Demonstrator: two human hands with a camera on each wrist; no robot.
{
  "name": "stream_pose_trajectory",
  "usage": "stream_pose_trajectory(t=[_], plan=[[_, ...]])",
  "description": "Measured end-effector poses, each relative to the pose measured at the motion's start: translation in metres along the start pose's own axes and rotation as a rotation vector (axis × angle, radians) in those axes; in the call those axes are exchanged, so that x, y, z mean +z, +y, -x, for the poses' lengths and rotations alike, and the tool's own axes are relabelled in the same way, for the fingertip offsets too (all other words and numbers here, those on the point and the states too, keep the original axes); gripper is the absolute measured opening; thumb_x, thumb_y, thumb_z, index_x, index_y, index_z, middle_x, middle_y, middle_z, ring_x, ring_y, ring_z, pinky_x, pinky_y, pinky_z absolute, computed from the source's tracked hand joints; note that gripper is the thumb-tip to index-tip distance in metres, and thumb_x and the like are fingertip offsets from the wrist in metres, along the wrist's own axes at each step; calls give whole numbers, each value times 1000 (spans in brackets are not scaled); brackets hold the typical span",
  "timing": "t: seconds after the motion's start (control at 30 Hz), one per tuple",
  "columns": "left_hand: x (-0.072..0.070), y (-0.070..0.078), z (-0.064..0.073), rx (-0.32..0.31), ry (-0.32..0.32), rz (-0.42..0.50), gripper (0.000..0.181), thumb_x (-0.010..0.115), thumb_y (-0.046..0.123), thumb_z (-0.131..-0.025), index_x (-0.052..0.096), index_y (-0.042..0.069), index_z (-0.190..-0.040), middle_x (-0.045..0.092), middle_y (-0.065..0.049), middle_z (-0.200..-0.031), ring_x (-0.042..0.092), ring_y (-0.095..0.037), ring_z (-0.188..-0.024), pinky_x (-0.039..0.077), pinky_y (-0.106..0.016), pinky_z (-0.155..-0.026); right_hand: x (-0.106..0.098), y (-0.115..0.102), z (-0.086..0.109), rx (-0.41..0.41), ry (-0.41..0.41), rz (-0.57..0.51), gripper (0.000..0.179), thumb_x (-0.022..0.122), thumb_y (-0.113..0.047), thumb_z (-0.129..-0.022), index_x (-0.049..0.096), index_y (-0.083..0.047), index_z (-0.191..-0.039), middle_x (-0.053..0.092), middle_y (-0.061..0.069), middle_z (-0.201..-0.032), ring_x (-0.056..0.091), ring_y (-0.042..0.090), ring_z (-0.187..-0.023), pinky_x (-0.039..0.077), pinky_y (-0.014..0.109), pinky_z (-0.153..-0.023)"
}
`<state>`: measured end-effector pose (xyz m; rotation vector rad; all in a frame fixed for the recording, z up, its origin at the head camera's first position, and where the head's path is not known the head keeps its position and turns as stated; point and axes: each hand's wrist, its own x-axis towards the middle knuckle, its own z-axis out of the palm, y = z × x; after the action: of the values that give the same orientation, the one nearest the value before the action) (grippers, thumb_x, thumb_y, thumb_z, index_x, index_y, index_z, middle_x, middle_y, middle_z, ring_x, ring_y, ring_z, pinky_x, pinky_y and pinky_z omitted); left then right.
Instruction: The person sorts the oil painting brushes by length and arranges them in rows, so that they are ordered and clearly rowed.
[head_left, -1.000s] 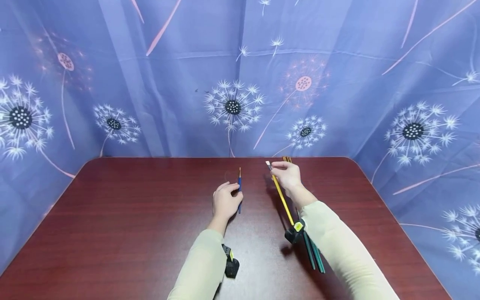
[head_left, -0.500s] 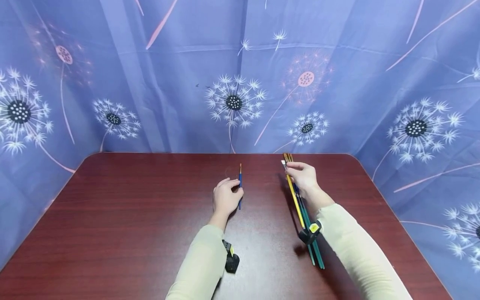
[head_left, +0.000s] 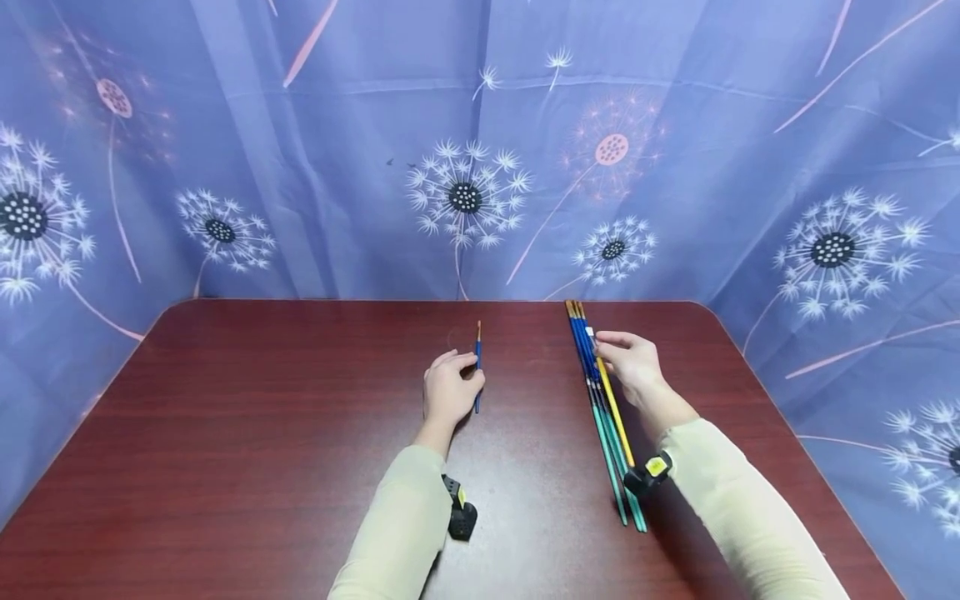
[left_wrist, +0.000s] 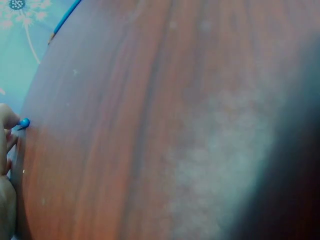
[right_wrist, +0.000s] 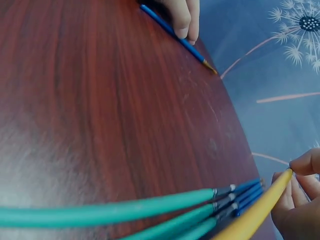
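Note:
My left hand (head_left: pixel 452 387) pinches a thin blue paintbrush (head_left: pixel 477 346) between thumb and fingers. The brush lies with its brown tip towards the curtain; part of its handle is behind the fingers. On the right, my right hand (head_left: pixel 633 367) grips a yellow paintbrush (head_left: pixel 615 410) just below its white bristles, its handle slanting back towards the wrist. Close to its left are several blue paintbrushes (head_left: pixel 581 337) with brown bristles, reaching the table's far edge. Teal paintbrushes (head_left: pixel 608 454) extend nearer to me from them. In the right wrist view the yellow brush (right_wrist: pixel 260 210) partly covers that group.
A dark red-brown wooden table (head_left: pixel 262 417) spreads under both hands. Behind its far edge hangs a blue curtain (head_left: pixel 337 167) with dandelion prints. Black wrist cameras sit on the left (head_left: pixel 461 515) and right (head_left: pixel 648 472) wrists.
My right hand has carried the yellow brush rightwards, across the blue and teal brushes to their right side, uncovering more of them. My left hand stays at the blue brush.

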<state>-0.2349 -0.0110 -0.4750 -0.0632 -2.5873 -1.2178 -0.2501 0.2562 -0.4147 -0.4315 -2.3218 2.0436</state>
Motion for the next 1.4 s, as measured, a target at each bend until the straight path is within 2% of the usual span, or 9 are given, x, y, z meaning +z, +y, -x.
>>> stream_pose_trajectory(t=[0.23,0.5,0.97,1.4], plan=[[-4,3,-3,12,26,7,30,67,16,-80,73,10,-109,71,-5,-112,54,-24,-123,39,-47,-99,-13,2,6,9,-32,16,45,59,-4,-89,48,14,-129,64,-11,-78,63,1,-69,56,18,-64],[-4,3,-3,11,7,-12,30,67,17,-80,73,11,-109,71,-3,-113,54,-22,-123,40,-45,-100,-25,10,16,27,-74,36,48,58,-1,-88,43,17,-130,64,-14,-73,62,-2,-66,54,16,-59],[-3,2,-3,-2,-4,-10,30,67,17,-81,72,12,-110,70,-2,-114,54,-22,-124,39,-45,-101,-31,20,22,59,-81,238,43,61,-7,-87,51,13,-124,64,-10,-75,61,-1,-70,56,21,-63],[0,0,-2,-10,-6,-7,30,67,19,-81,73,12,-110,70,-2,-114,54,-20,-124,39,-44,-101,-33,23,32,51,-107,347,39,61,-6,-85,54,14,-118,66,-7,-72,58,2,-62,54,22,-56]])
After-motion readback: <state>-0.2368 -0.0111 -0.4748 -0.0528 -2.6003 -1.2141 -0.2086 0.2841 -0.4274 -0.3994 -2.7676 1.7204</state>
